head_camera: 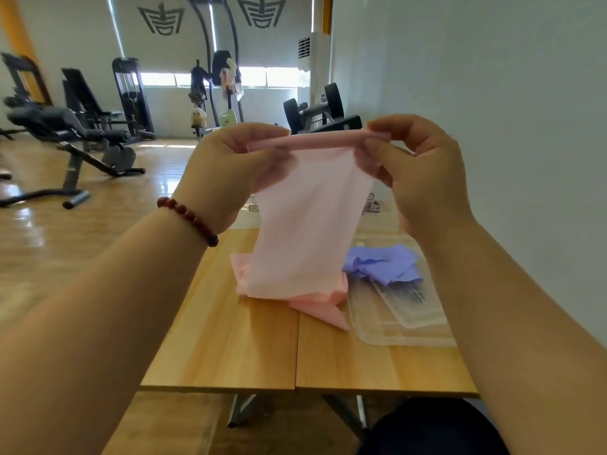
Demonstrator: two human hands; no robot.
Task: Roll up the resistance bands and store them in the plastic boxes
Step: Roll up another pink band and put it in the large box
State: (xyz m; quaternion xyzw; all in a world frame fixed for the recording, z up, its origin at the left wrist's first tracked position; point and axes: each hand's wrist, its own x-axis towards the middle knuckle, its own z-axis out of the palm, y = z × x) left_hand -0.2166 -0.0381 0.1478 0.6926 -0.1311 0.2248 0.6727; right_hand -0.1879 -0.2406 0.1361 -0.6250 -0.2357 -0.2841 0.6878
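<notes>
The pink resistance band [305,224] is held in the air above the tabletop [230,356], its top edge turned over into a thin roll [315,141] that spans from the left hand [226,169] to the right hand [427,178]. The fingers [266,156] of both hands are curled and pinch the ends of that roll. The rest of the band hangs down as a flat sheet, and its lower end lies crumpled on the tabletop, just beside the clear plastic box [404,333], where a purple band [384,264] lies loosely bunched. The roll looks barely started, so the likeliest trouble is uneven winding: if one hand turns faster than the other, it would cone out to one side. The thin sheet could also slip from a pinch and unwind, and the crumpled tail may feed creases in, leaving a roll too bulky for the box.
</notes>
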